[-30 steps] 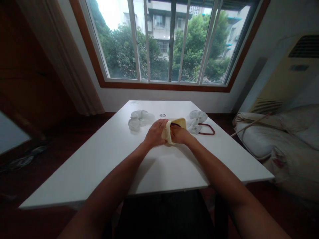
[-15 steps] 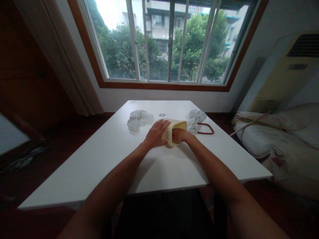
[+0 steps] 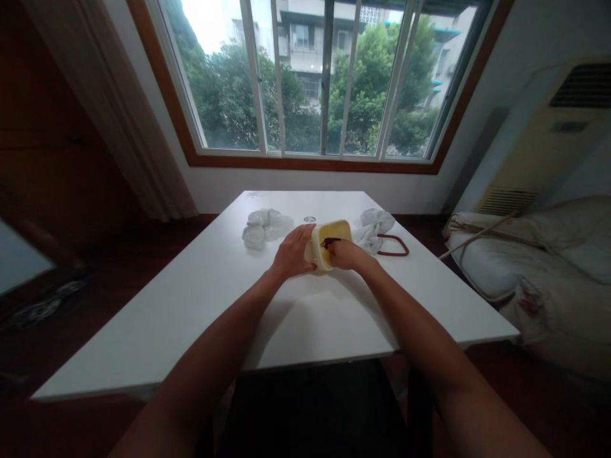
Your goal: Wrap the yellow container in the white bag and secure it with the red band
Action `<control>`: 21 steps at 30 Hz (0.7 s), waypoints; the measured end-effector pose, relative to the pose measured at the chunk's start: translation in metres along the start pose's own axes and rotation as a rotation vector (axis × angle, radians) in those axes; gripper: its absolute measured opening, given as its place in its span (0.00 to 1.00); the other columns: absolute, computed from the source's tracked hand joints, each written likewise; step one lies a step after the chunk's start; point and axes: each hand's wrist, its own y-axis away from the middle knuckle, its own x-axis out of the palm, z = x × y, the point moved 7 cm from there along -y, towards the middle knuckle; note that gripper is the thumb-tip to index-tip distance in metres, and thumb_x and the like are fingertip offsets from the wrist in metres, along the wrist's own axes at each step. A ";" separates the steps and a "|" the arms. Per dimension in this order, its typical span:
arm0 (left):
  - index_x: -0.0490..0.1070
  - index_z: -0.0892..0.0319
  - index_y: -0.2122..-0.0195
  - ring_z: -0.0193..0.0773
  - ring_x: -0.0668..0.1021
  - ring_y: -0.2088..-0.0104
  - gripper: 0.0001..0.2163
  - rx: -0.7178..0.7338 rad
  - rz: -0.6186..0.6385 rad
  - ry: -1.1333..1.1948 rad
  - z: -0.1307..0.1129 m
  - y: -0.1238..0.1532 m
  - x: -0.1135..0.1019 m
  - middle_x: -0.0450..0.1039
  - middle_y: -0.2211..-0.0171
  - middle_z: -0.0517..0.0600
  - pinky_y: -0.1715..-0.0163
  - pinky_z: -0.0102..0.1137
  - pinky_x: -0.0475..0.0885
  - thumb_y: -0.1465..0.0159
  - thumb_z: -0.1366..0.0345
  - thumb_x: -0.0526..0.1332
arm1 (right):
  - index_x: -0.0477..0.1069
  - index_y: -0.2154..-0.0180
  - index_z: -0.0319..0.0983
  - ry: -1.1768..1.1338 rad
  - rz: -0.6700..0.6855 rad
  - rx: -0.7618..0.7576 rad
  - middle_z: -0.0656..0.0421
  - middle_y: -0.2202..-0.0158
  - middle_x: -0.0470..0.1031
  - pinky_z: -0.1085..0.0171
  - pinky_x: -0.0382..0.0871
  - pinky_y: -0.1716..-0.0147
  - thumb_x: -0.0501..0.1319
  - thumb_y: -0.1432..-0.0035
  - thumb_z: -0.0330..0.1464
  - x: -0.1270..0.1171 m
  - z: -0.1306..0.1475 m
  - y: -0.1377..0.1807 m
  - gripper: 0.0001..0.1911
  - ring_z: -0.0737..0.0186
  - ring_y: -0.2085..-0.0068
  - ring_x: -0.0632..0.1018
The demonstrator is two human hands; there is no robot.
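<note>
My left hand [image 3: 294, 250] is wrapped round the left side of a pale yellow plastic container [image 3: 342, 229], which is tilted with its mouth towards me. Inside that mouth, the closed fingers of my right hand [image 3: 346, 254] hold a small, dark purplish thing [image 3: 330, 241], perhaps soft; its kind cannot be made out. The container's base and far side are hidden behind my left hand and its own rim.
A crumpled clear plastic bag [image 3: 260, 228] lies on the white table [image 3: 191, 305] to the left. To the right are another plastic bag [image 3: 376, 221] and a reddish-brown loop handle [image 3: 394, 245]. A small dark ring-like mark [image 3: 310, 219] shows farther back.
The container has turned so its inside faces me more. My right hand has drawn back towards the rim, and the dark thing in its fingers has come into sight.
</note>
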 end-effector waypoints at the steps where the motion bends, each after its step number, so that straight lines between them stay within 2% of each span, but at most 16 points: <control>1: 0.50 0.59 0.33 0.56 0.67 0.37 0.46 -0.014 -0.010 0.004 0.001 0.000 -0.001 0.62 0.36 0.61 0.36 0.48 0.65 0.52 0.59 0.70 | 0.78 0.51 0.32 -0.021 0.025 -0.017 0.44 0.50 0.79 0.63 0.71 0.53 0.59 0.40 0.30 -0.001 0.000 0.003 0.18 0.50 0.53 0.80; 5: 0.50 0.58 0.33 0.56 0.67 0.37 0.48 -0.034 -0.022 0.004 0.005 0.002 0.000 0.61 0.36 0.61 0.36 0.49 0.65 0.52 0.59 0.71 | 0.81 0.57 0.34 -0.133 0.000 -0.102 0.48 0.55 0.82 0.64 0.69 0.55 0.57 0.43 0.25 -0.011 0.004 0.012 0.16 0.54 0.56 0.81; 8: 0.48 0.58 0.32 0.57 0.67 0.37 0.49 -0.050 -0.040 0.002 0.009 0.004 0.001 0.61 0.36 0.61 0.37 0.49 0.65 0.52 0.58 0.72 | 0.81 0.58 0.34 -0.290 0.001 -0.246 0.51 0.56 0.82 0.65 0.68 0.54 0.55 0.45 0.22 -0.014 0.015 0.014 0.18 0.58 0.57 0.80; 13: 0.46 0.58 0.32 0.57 0.67 0.37 0.50 -0.092 -0.044 -0.016 0.016 0.006 0.001 0.61 0.36 0.61 0.37 0.49 0.65 0.52 0.57 0.72 | 0.81 0.57 0.34 -0.501 -0.007 -0.400 0.56 0.61 0.82 0.66 0.70 0.59 0.54 0.45 0.23 -0.018 0.027 0.018 0.19 0.62 0.63 0.79; 16: 0.47 0.59 0.32 0.57 0.68 0.37 0.51 -0.138 -0.048 0.005 0.021 0.007 0.000 0.61 0.37 0.61 0.38 0.48 0.66 0.53 0.54 0.72 | 0.81 0.57 0.36 -0.507 -0.079 -0.390 0.57 0.60 0.83 0.66 0.71 0.57 0.57 0.47 0.24 -0.026 0.017 0.024 0.18 0.62 0.61 0.80; 21: 0.48 0.58 0.33 0.57 0.68 0.38 0.52 -0.228 -0.077 0.040 0.030 0.009 0.000 0.61 0.37 0.61 0.39 0.47 0.67 0.55 0.53 0.74 | 0.82 0.61 0.38 -0.462 -0.296 -0.248 0.58 0.62 0.84 0.63 0.73 0.56 0.56 0.52 0.21 -0.038 -0.019 0.028 0.20 0.61 0.62 0.81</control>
